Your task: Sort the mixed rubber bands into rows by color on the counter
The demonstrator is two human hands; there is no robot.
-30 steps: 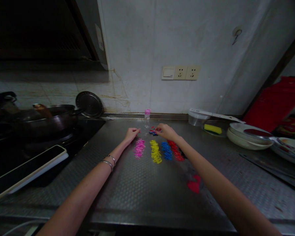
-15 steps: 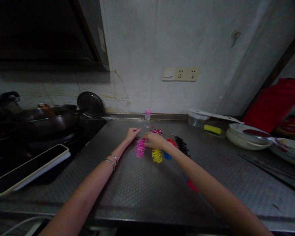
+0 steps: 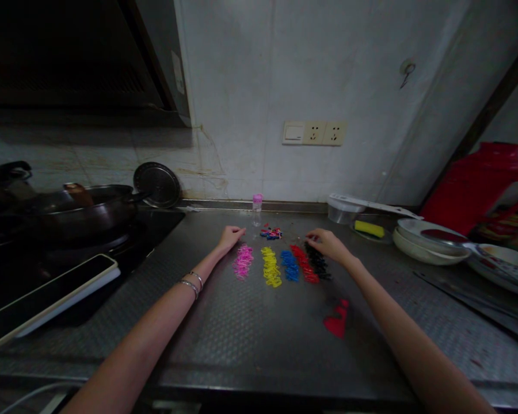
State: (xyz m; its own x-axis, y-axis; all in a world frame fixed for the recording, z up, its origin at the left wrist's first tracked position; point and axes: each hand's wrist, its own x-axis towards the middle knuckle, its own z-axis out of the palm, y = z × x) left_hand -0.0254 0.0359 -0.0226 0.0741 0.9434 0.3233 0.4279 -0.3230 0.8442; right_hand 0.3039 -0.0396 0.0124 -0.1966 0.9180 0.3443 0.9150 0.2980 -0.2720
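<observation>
Small coloured loops, which look like rubber bands, lie sorted in rows: pink [image 3: 243, 262], yellow [image 3: 271, 267], blue [image 3: 290, 265], red [image 3: 304, 264] and black [image 3: 320, 267]. Behind them is a little mixed-colour pile [image 3: 271, 233]. My left hand [image 3: 232, 237] rests on the counter just beyond the pink row, thumb and fingers pinched; anything between them is too small to see. At the far end of the black row, my right hand [image 3: 327, 244] has its fingertips together, touching or just above the row. What it pinches is hidden.
A clear bottle with a pink cap [image 3: 258, 210] stands at the back of the steel counter [image 3: 224, 345]. Red scraps [image 3: 336, 323] lie near my right forearm. On the right are a yellow sponge [image 3: 369, 229] and bowls [image 3: 431, 247]; a phone-like device [image 3: 47, 293] and pan [image 3: 86, 210] are left.
My right hand has moved right, from between the pink row and the mixed pile to the black row, uncovering the yellow, blue and red rows. My left hand has stayed in place.
</observation>
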